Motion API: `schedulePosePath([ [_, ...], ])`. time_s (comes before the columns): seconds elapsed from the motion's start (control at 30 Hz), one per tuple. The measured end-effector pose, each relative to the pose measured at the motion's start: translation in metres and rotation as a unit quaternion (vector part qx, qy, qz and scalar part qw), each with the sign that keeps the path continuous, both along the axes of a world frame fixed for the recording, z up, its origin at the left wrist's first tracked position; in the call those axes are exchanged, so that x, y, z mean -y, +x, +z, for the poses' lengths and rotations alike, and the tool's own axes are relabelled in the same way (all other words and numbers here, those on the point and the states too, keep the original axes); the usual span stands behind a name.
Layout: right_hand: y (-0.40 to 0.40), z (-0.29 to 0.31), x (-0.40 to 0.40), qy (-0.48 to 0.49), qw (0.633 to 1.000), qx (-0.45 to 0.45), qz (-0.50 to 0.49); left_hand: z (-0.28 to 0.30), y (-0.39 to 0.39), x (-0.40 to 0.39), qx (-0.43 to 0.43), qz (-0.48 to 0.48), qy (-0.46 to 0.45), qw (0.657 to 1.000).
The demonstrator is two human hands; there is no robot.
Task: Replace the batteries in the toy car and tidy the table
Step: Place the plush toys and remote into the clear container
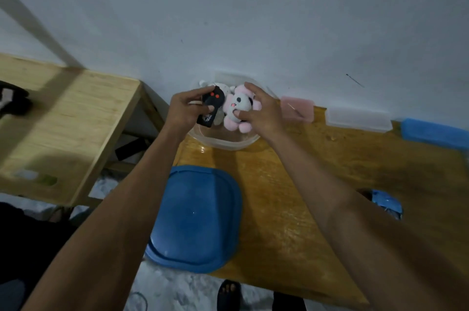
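Observation:
A clear plastic tub (223, 142) stands at the far end of the wooden table (304, 183), against the wall. Over it my left hand (185, 111) grips a black remote control (212, 106) with two red buttons. My right hand (264, 112) holds a pink and white plush toy (239, 110) in the tub, beside the remote. Another pale plush shows behind them, mostly hidden. No toy car or batteries are visible.
A blue lid (195, 219) lies on the table's near left corner. Along the wall sit a pink box (298, 109), a clear box (359, 120) and a blue box (434, 133). A blue object (387, 202) lies at the right. A lighter wooden table (63, 128) stands to the left.

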State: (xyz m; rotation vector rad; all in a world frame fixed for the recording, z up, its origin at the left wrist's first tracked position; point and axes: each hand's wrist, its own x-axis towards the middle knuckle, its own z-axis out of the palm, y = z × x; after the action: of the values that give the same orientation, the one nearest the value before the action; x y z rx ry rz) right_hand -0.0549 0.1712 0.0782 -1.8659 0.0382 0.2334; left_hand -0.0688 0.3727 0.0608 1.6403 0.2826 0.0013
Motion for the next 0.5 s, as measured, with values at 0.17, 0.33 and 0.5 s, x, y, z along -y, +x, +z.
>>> schedulePosePath([
  [0.17,0.015,-0.016,-0.012,-0.106,0.993,-0.012,0.041,-0.021,0.019,-0.007,-0.054,-0.008,0.070,0.996],
  [0.33,0.023,-0.032,-0.025,-0.184,0.981,-0.026,0.063,-0.026,0.034,0.001,-0.121,-0.068,0.217,0.966],
  [0.5,0.020,-0.038,-0.033,-0.230,0.971,-0.042,0.047,-0.032,0.034,0.008,-0.128,-0.126,0.318,0.931],
])
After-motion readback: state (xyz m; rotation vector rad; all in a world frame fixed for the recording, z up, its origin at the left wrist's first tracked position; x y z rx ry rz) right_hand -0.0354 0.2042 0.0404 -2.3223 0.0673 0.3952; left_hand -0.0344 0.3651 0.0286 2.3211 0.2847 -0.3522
